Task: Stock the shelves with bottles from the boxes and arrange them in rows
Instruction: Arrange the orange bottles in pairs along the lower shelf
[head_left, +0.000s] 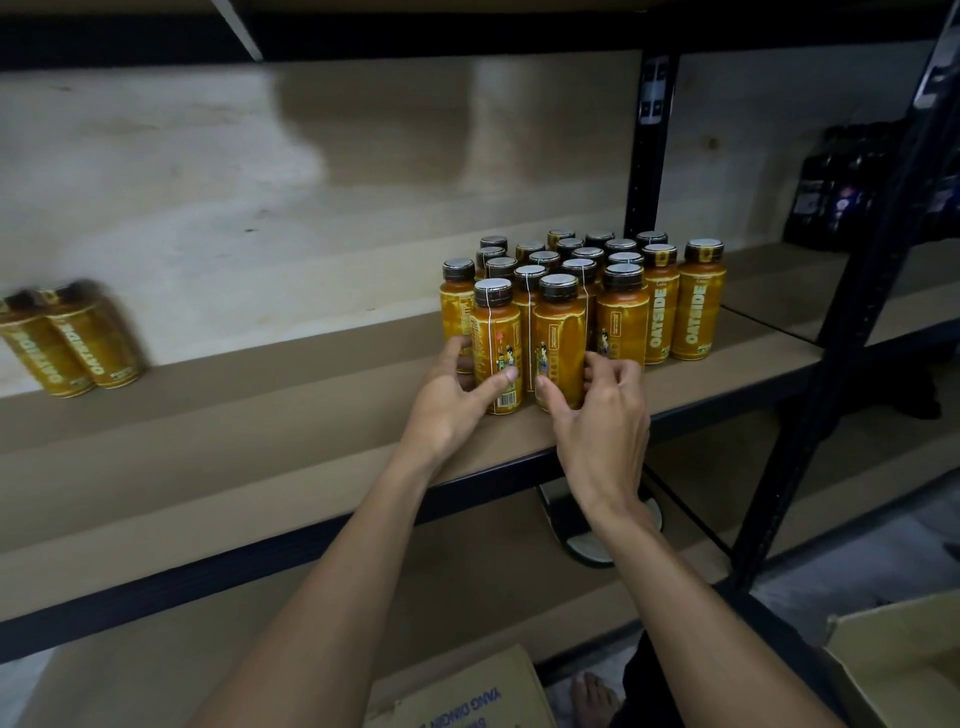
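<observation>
Near shelf (260, 410) left end: two yellow bottles (72, 340), blurred, seemingly upright. Toward the right end, by the front edge, left hand (454, 397) curls round front-left bottle (496, 338); right hand (602, 415) grips adjacent front bottle (560, 332), both standing on shelf; bottle cluster (639, 296) in rows just behind and right

Amber dark-capped bottles (582, 301) upright, clustered in rows on shelf (260, 431).

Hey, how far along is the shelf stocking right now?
Done: many bottles stand in rows on the shelf. In hand: the left hand and right hand grip the front bottles. Left: two bottles stand apart, far left; what the boxes hold is hidden.
</observation>
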